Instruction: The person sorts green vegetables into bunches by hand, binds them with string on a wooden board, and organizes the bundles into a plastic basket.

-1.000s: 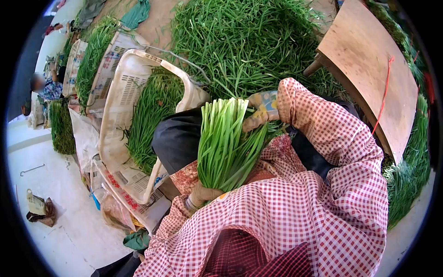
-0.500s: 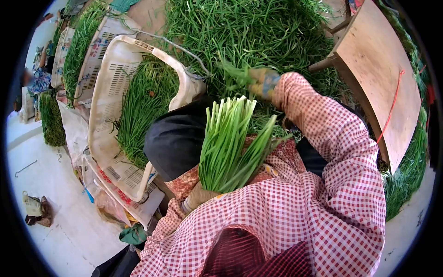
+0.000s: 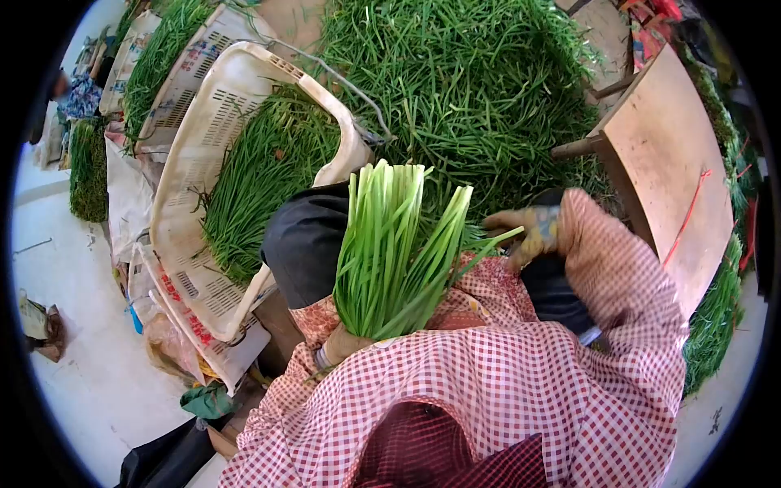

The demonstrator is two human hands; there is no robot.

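Observation:
A bundle of long green stalks [image 3: 382,252] stands over my lap, its pale ends up, with a smaller cluster leaning off to the right. Around its leafy lower end is my left hand [image 3: 346,343], gloved and closed, its fingers partly hidden under the leaves. My right hand [image 3: 529,233], in a patterned glove, is just right of the bundle with fingers apart, beside the tip of one stray leaf. Beyond it lies a big heap of loose green stalks [image 3: 464,89].
A white plastic basket [image 3: 175,203] holding greens is on the left, with more filled crates behind. A wooden board on legs [image 3: 671,154] stands at the right, a red string on it. A co-worker's patterned sleeve [image 3: 80,96] shows far left.
My right hand has gone from the bundle to the heap, where it held some loose greens, then come back toward the bundle's right side, now without them. My left hand keeps its hold.

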